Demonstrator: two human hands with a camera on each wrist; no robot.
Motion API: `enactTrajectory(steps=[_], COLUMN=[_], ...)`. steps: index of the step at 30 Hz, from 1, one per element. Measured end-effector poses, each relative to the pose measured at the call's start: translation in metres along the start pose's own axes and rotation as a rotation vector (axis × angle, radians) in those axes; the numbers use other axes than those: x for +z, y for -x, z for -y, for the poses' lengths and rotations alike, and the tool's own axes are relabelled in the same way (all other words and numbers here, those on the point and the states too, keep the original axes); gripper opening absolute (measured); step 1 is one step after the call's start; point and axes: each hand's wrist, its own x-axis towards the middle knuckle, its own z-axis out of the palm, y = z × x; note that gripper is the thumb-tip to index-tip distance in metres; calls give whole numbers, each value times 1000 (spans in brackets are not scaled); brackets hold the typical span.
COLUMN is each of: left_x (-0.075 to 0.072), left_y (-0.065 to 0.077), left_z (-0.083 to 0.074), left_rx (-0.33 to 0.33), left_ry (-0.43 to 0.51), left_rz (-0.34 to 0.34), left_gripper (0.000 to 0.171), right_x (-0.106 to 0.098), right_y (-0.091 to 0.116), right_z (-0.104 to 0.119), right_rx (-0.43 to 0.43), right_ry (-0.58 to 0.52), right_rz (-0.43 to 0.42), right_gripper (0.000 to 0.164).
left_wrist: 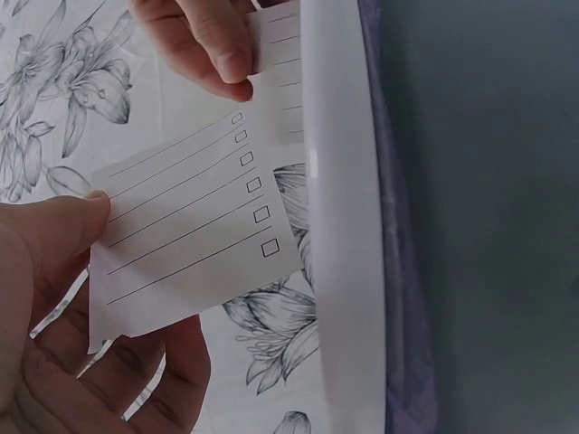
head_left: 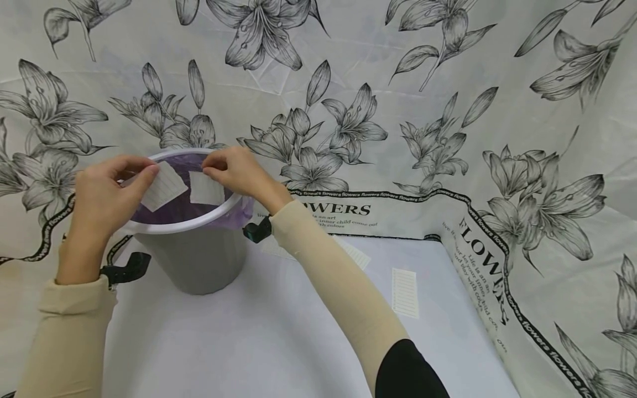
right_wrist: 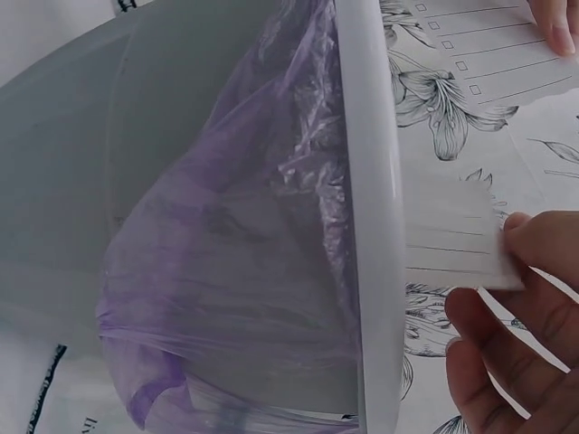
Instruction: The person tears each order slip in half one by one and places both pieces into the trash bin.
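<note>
Over the mouth of a grey bin with a white rim and a purple liner bag, each hand holds a piece of lined paper. My left hand pinches one piece of paper, printed with lines and a column of small checkboxes, between thumb and fingers. Between the thumb and fingertips of my right hand is the other piece of paper, also lined. The two pieces are apart, side by side, and one edge in the right wrist view looks torn.
On the white table right of the bin lies a lined paper strip. Another paper lies farther back, partly hidden by the right forearm. A flower-printed cloth hangs behind and along the right side.
</note>
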Motion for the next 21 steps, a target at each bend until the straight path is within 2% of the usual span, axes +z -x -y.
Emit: enactTrajectory(steps=[12,17,21], left_x=[2,0,-3], left_y=[-3,-8,-11], left_z=[3,5,6], left_rx=[-40,-98,-147], left_ry=[8,-13,-28], left_rz=[59,110,141], left_gripper=[33,40,44], right_x=[0,-2,-2], right_y=[3,6,8], right_z=[-4,-6,-7], right_rx=[24,54,63], right_ry=[-27,-51,-73], right_rz=[6,9,-3], right_gripper=[30,39,40])
